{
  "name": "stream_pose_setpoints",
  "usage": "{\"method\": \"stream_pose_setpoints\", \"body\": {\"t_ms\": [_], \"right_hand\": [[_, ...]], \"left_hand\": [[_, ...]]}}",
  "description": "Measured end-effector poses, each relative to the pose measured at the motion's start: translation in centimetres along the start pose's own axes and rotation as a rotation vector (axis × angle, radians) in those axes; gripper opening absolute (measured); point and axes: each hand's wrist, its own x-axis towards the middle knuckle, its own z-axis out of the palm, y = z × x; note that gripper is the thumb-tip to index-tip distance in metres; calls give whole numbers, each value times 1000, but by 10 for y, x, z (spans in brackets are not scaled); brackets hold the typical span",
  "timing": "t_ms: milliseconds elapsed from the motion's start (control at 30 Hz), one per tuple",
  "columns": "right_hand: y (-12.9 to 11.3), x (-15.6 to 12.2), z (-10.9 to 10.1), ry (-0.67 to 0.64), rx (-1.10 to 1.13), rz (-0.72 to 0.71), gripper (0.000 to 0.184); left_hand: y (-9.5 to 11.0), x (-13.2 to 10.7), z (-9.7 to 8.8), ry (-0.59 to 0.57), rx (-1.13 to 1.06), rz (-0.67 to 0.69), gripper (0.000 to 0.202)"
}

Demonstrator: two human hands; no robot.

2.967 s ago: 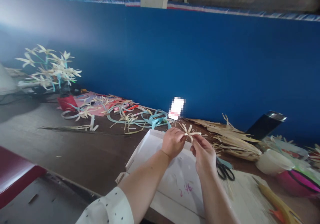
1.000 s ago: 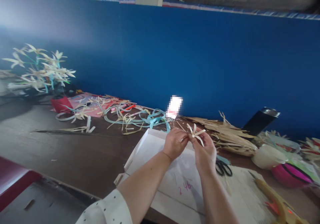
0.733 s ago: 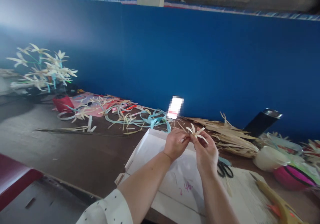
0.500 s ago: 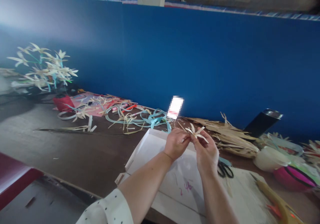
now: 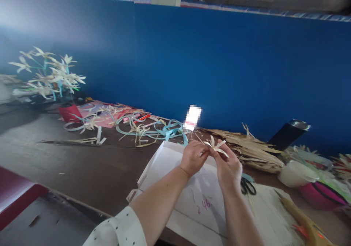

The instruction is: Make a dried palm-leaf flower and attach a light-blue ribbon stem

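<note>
Your right hand (image 5: 229,169) grips a small star-shaped flower of thin cream strips (image 5: 216,148) between thumb and fingers, petals spread above the fingertips. Your left hand (image 5: 193,158) is against it, fingers curled in at the flower's base; whether they grip it cannot be told, the contact being hidden. The flower is held above the far edge of an open white cardboard box (image 5: 197,189), which bears pink handwriting and sits on the dark brown wooden bench (image 5: 90,172).

Near your right wrist: black-handled scissors (image 5: 248,186). Beyond that hand: a flat heap of dry straw-coloured husks (image 5: 255,151), with a tilted dark cylindrical flask with a metallic cap (image 5: 287,136) behind it. Ahead of your left hand: a tangle of light blue ribbon (image 5: 169,131). Far left: a spray of cream flowers on green and blue stems (image 5: 60,74).
</note>
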Motion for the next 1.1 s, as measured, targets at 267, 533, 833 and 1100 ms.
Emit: {"method": "stream_pose_setpoints", "body": {"t_ms": [267,533,833,1100], "right_hand": [[10,-1,10,-3,258,16,62],[8,-3,15,1,365,42,63],[8,-3,12,9,284,-52,45],[7,-3,12,-7,253,-16,48]], "left_hand": [[1,1,-1,22,-23,-6,9],[4,2,-3,-1,-18,-24,11],[3,0,-1,5,-25,-72,9],[1,-1,2,12,-7,-81,13]]}}
